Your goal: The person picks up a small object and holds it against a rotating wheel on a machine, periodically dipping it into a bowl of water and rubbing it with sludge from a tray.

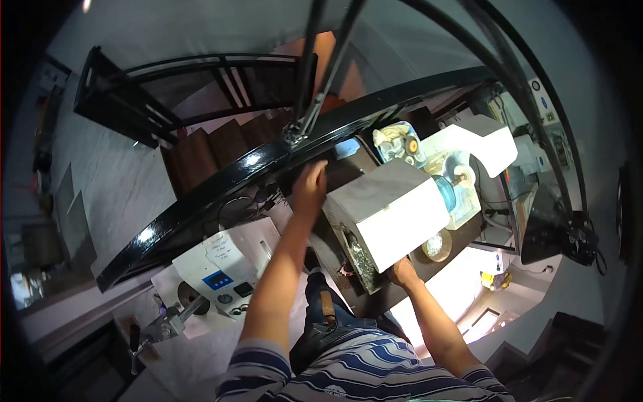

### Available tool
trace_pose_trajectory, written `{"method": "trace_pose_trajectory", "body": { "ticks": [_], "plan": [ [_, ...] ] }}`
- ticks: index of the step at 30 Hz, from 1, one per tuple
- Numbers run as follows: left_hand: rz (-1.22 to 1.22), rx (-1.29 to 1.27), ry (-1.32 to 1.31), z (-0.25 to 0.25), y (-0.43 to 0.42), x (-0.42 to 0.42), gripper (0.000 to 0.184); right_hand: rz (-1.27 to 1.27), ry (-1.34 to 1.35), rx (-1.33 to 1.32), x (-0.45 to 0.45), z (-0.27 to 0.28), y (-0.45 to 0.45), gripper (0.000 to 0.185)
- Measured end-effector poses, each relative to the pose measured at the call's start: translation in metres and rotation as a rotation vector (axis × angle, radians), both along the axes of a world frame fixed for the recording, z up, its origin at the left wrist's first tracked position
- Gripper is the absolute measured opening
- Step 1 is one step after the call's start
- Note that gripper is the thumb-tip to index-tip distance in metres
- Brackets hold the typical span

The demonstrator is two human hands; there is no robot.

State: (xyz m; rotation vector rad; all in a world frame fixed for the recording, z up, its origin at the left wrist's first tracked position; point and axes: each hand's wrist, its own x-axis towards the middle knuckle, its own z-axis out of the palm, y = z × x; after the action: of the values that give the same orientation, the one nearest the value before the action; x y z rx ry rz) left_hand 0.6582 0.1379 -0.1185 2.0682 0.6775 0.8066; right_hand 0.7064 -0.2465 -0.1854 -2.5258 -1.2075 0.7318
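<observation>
A large white box-shaped housing (395, 221) sits at a slant on the dark bench before me. Its left end is open and shows a dirty, glinting inside. My right hand (403, 273) is curled at the lower front edge of this housing, the fingertips partly hidden beneath it. Beyond the housing's left corner, my left hand (312, 186) reaches out, slightly blurred, its fingers stretched and nothing seen in them. A clear bluish plastic container (445, 192) stands against the housing's right end.
A white machine with a blue display (218, 280) stands at left. Behind the housing is a blue basket of wheels and cloths (400, 143). A round dish (437, 246) lies right of my right hand. A black railing (201, 181) curves beyond the bench, with stairs behind.
</observation>
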Motion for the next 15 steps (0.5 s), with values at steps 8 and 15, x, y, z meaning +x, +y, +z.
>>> {"method": "trace_pose_trajectory", "body": {
  "ticks": [8, 15],
  "plan": [
    [-0.49, 0.336, 0.213, -0.072, 0.043, 0.092, 0.046, -0.187, 0.038, -0.04, -0.014, 0.052, 0.028, 0.049],
    [-0.446, 0.438, 0.268, -0.139, 0.049, 0.11, 0.047, -0.209, 0.085, -0.03, -0.018, 0.029, 0.011, 0.042]
  ]
}}
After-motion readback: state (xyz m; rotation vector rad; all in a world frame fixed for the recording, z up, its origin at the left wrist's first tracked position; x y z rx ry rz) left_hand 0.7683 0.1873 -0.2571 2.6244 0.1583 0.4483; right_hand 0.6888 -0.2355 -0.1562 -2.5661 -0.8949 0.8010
